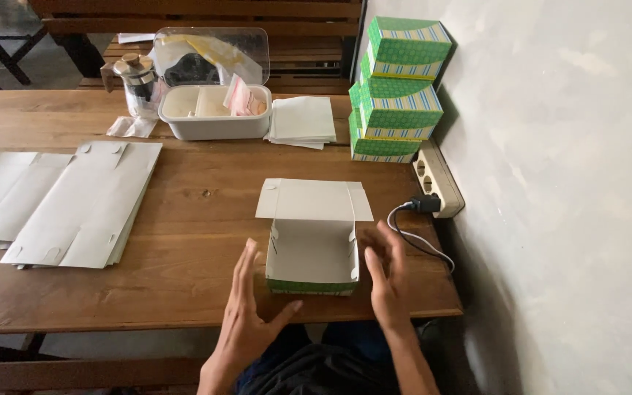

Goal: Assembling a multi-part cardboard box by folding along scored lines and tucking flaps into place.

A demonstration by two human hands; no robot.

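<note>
Wooden table (184, 241), 1 open box (311, 249), 2 hands (246, 314), 3 green boxes (396, 95)

Matt cardboard box (311, 252) (white inside, green printed outside) on a smooth, grained wooden table (199, 227).

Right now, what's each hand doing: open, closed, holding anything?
Left hand: open, fingers spread, holding nothing, just left of the open box.
Right hand: open, holding nothing, close beside the box's right side.
</note>
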